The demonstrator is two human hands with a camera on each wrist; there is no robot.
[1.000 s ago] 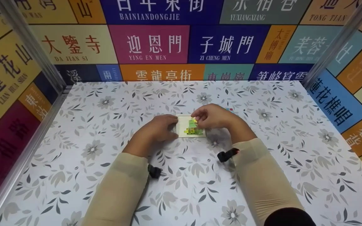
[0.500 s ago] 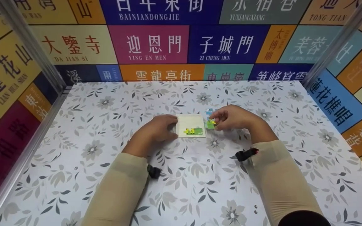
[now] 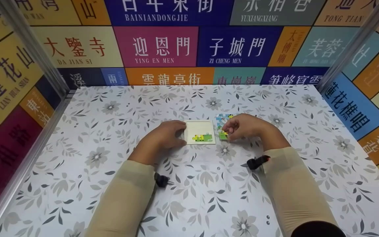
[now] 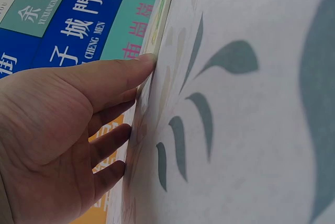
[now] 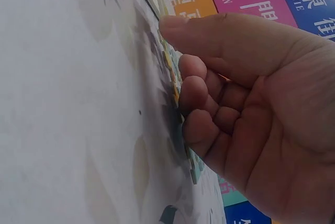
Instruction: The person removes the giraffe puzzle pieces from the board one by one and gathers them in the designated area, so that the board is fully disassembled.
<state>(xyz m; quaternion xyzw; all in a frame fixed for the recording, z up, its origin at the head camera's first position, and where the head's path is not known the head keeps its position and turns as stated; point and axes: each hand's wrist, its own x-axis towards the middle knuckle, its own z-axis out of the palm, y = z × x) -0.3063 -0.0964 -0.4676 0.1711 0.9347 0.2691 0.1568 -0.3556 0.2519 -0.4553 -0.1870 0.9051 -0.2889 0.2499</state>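
Observation:
A small cream puzzle tray (image 3: 198,127) lies mid-table in the head view, with joined green and yellow jigsaw pieces (image 3: 203,138) along its lower right. My left hand (image 3: 168,134) holds the tray's left side, thumb at the near corner and fingers at the far one. Just right of the tray, my right hand (image 3: 243,127) pinches a green and yellow jigsaw piece (image 3: 223,135) low at the table. Its fingers (image 5: 194,92) are curled, and they hide part of that piece. The left wrist view shows my left thumb (image 4: 123,75) against the tray edge.
Blue, white and green jigsaw pieces (image 3: 220,119) lie beyond and partly under my right hand. A floral-patterned cloth (image 3: 189,191) covers the table. Colourful lettered panels (image 3: 156,46) stand at the back and both sides.
My right hand has carried a green piece from above the tray rightward to the loose pieces, then slightly nearer me. More loose pieces now show. My left hand stays on the tray.

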